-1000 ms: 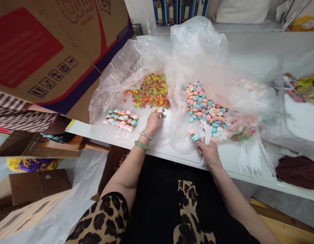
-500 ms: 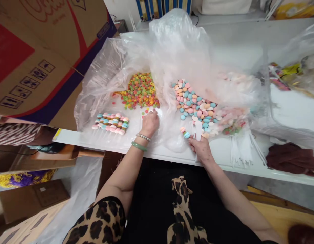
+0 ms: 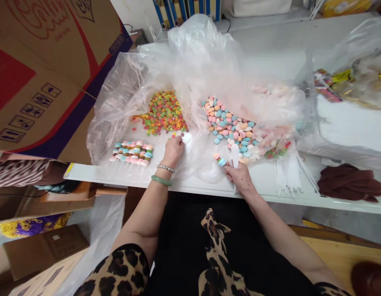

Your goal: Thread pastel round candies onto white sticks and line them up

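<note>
My left hand (image 3: 174,149), with a beaded bracelet and a green bangle on its wrist, rests closed on the plastic sheet just in front of a heap of small colourful gummy rings (image 3: 165,113). What its pinched fingers hold, if anything, is hidden. My right hand (image 3: 241,176) grips a bunch of white plastic sticks (image 3: 234,156) together with a candy skewer (image 3: 220,159) of pink, orange, green and blue pieces. Behind that hand lies a pile of pastel candies (image 3: 230,125). Finished-looking candy skewers (image 3: 133,153) lie in rows left of my left hand.
A large cardboard box (image 3: 54,82) leans over the table's left end. More white sticks (image 3: 287,176) and a dark brown cloth (image 3: 349,183) lie along the right front edge. A clear plastic bin (image 3: 316,123) stands at the right. Crumpled clear bags (image 3: 202,53) rise behind the candies.
The camera view has shifted, so the table contents appear further left. My left fingers, earlier pinching near a green ring, are now curled. My right hand keeps its hold on the sticks and skewer.
</note>
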`<state>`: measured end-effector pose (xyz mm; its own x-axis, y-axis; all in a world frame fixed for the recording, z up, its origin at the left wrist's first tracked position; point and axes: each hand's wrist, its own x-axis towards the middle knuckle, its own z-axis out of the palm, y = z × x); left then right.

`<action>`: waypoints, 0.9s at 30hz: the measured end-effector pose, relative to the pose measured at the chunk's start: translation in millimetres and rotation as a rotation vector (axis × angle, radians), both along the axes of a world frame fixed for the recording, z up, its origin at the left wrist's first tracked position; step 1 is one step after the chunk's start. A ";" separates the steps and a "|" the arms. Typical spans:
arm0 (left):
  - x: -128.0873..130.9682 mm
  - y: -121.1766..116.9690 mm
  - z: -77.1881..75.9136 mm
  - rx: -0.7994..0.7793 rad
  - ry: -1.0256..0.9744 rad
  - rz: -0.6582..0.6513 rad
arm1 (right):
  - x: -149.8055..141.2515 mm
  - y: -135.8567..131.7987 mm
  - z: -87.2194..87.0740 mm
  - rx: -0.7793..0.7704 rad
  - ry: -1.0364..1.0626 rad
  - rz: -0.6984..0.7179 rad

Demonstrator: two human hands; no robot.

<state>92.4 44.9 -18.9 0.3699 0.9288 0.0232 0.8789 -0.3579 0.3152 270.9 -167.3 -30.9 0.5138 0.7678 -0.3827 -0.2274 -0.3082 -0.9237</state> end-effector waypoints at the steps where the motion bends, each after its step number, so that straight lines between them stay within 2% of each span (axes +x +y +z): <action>1: -1.5 -1.5 0.2 -0.013 -0.009 -0.005 | -0.2 -0.1 1.3 0.003 0.004 -0.001; 7: -8.7 -2.0 5.7 -0.093 -0.132 -0.016 | -1.2 0.4 3.6 -0.018 -0.027 0.010; 10: -6.0 -4.1 11.1 -0.104 -0.170 0.038 | -1.2 -1.7 1.9 -0.038 -0.044 0.022; 12: -4.7 -12.9 17.7 -0.163 -0.311 0.088 | -2.1 -5.8 4.8 -0.058 -0.101 0.037; 14: -4.9 -29.4 26.7 -0.364 -0.594 0.112 | -4.9 -11.1 12.5 -0.056 -0.228 0.058; 16: -5.6 -51.2 36.4 -0.693 -0.911 0.076 | -9.6 -15.7 23.3 -0.016 -0.365 0.089; 17: -5.6 -62.7 40.5 -0.851 -1.031 0.043 | -12.3 -17.2 28.7 0.014 -0.419 0.106; 19: -4.0 -83.2 45.5 -1.054 -1.190 0.000 | -17.4 -18.5 37.1 0.073 -0.515 0.140; 22: 0.9 -101.8 44.2 -1.167 -1.302 -0.010 | -21.7 -18.5 40.4 0.129 -0.644 0.186; 27: 5.1 -106.2 35.9 -1.188 -1.326 -0.019 | -19.6 -22.6 35.2 0.135 -0.787 0.231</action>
<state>97.5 -61.3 17.1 0.6728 0.6625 -0.3294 -0.1554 0.5618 0.8125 251.2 -189.9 4.3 0.4163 0.9005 0.1255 0.5560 -0.1429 -0.8188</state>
